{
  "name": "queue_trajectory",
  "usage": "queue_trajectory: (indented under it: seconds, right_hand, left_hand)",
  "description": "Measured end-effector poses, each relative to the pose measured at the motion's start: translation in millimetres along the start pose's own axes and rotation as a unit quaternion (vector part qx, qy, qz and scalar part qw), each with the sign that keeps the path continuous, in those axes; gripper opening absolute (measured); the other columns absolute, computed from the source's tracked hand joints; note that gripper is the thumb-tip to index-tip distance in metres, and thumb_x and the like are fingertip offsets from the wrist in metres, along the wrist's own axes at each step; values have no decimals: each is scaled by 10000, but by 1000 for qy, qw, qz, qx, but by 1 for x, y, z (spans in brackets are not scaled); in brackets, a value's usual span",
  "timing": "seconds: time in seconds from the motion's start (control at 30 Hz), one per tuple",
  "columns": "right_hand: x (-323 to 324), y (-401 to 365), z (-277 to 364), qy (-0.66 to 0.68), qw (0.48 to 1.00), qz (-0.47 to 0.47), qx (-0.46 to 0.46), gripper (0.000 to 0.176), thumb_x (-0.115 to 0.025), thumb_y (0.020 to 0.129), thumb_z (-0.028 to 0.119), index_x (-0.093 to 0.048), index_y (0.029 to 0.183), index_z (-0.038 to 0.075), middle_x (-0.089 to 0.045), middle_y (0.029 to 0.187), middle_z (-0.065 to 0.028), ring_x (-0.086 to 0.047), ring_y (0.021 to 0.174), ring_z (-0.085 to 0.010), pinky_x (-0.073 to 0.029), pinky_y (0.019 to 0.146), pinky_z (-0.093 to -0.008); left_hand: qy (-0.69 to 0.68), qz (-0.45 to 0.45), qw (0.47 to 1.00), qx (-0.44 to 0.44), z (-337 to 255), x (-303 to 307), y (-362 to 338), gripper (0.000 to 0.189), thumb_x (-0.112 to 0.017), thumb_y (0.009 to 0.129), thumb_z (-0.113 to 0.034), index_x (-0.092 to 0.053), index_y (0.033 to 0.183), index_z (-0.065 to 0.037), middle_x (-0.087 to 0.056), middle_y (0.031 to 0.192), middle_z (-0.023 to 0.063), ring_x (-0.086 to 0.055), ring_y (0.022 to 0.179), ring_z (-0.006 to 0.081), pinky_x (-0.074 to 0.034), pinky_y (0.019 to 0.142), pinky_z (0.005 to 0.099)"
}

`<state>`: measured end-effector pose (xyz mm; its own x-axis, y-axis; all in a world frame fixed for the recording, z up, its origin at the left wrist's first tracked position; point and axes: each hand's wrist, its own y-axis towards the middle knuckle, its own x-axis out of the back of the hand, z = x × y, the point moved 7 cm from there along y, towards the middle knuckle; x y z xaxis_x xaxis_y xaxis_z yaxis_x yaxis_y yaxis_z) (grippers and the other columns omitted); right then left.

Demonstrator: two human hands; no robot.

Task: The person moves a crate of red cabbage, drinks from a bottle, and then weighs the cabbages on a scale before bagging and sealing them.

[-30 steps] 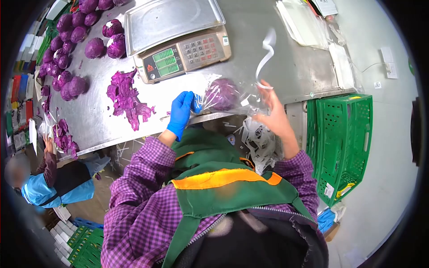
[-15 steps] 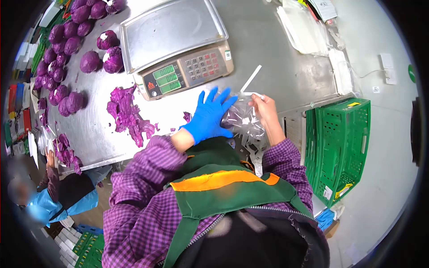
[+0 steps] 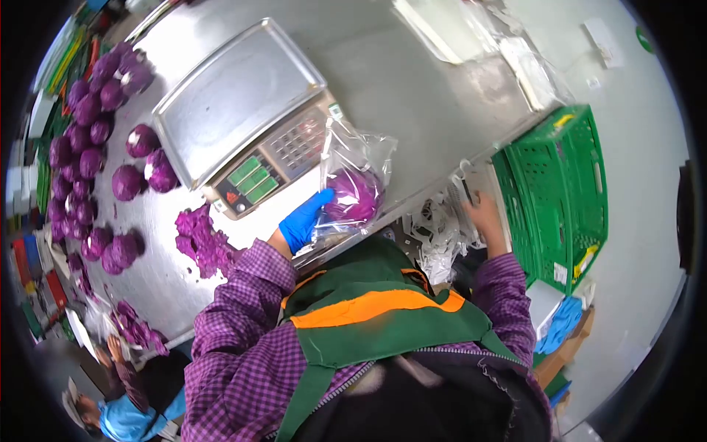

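My left hand (image 3: pixel 308 218), in a blue glove, grips the side of a clear plastic bag (image 3: pixel 357 151) at the table's front edge. Inside the bag is a red cabbage (image 3: pixel 353 197). Past the table edge on the right, my bare right hand (image 3: pixel 484 215) has its fingers partly spread beside a heap of white strips (image 3: pixel 434 230). One curled white strip (image 3: pixel 462 171) is close to its fingertips; I see nothing clearly gripped there. A weighing scale (image 3: pixel 239 103) with a steel pan stands just beyond the bag.
Several red cabbages (image 3: pixel 90 163) line the left of the steel table (image 3: pixel 383 66). Loose purple leaves (image 3: pixel 200 239) lie before the scale. Plastic bags (image 3: pixel 434 29) are at the far right. Green crates (image 3: pixel 552 199) stand to the right. A co-worker (image 3: pixel 132 412) is at lower left.
My right hand has left the bag and moved right and down to the white strips. My left hand, earlier spread over the bag, now grips its side. The view has turned.
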<state>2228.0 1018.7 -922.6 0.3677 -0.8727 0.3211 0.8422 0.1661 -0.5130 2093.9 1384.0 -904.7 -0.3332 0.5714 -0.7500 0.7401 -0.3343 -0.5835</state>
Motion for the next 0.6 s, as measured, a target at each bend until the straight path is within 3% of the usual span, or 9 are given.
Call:
queue_trajectory:
  seconds: [0.07, 0.13, 0.17, 0.2, 0.27, 0.37, 0.47, 0.53, 0.6]
  right_hand:
    - [3, -43, 14, -295, 948, -123, 19, 529, -616, 849, 272, -474, 1279, -3, -589, 1170, -165, -563, 1097, -258, -450, 910, -385]
    - [-29, -50, 17, 115, 989, -23, -86, 580, -601, 856, 281, -406, 1345, 38, -550, 1226, -132, -559, 1086, -249, -459, 904, -392]
    - [-51, -52, 26, 257, 959, 96, -76, 576, -549, 900, 271, -336, 1399, 78, -512, 1271, -102, -545, 1099, -244, -461, 910, -407]
    - [-68, -61, 52, 421, 885, 178, -84, 508, -498, 949, 285, -347, 1400, 110, -529, 1235, -88, -554, 1074, -219, -468, 903, -400]
    - [-76, -63, 95, 566, 779, 266, -48, 469, -472, 970, 311, -381, 1372, 86, -537, 1231, -82, -551, 1081, -213, -469, 908, -409]
    - [-40, -62, 78, 546, 823, 105, -118, 371, -443, 984, 293, -511, 1247, 40, -567, 1211, -79, -565, 1078, -207, -485, 902, -393]
    - [30, -43, 50, 640, 766, 65, -14, 342, -449, 982, 280, -541, 1197, 30, -596, 1157, -84, -583, 1047, -199, -492, 890, -370]
    - [102, -30, 35, 661, 749, -26, -32, 304, -426, 986, 280, -540, 1163, 60, -603, 1149, -85, -591, 1038, -218, -460, 937, -397]
    - [197, -22, 46, 669, 735, -104, 47, 311, -459, 971, 295, -527, 1168, 63, -610, 1108, -87, -592, 1006, -240, -470, 911, -414]
  left_hand:
    - [-67, 55, 996, 34, 16, -17, 18, 694, -419, 911, -557, -297, 1416, -98, -404, 1380, 183, -434, 1248, 351, -360, 1052, 511]
    - [-121, 197, 972, 45, 20, -65, 30, 715, -440, 894, -572, -290, 1422, -114, -385, 1398, 172, -418, 1261, 341, -369, 1043, 501]
    - [-126, 167, 976, 63, 33, -49, 60, 757, -441, 873, -610, -288, 1422, -112, -370, 1409, 169, -418, 1259, 333, -371, 1041, 486]
    - [145, 250, 956, -41, 10, -105, 51, 781, -445, 863, -619, -282, 1427, -105, -349, 1426, 173, -391, 1284, 333, -350, 1057, 487]
    - [-93, 180, 970, 135, 28, -112, 57, 785, -486, 861, -585, -277, 1432, -90, -343, 1435, 172, -389, 1289, 337, -339, 1063, 493]
    - [42, 167, 967, 189, 49, -142, 84, 724, -496, 895, -496, -274, 1430, -62, -368, 1417, 182, -390, 1286, 350, -315, 1079, 496]
    - [46, 133, 966, 217, 75, -212, 121, 661, -477, 928, -442, -283, 1423, -49, -370, 1409, 200, -398, 1275, 351, -318, 1079, 491]
    - [-31, 195, 966, 165, 86, -290, 157, 666, -473, 930, -454, -266, 1434, -72, -334, 1435, 187, -385, 1287, 329, -334, 1067, 478]
    - [23, 212, 971, 105, 93, -342, 198, 693, -467, 916, -499, -253, 1444, -106, -308, 1454, 158, -381, 1286, 303, -329, 1065, 477]
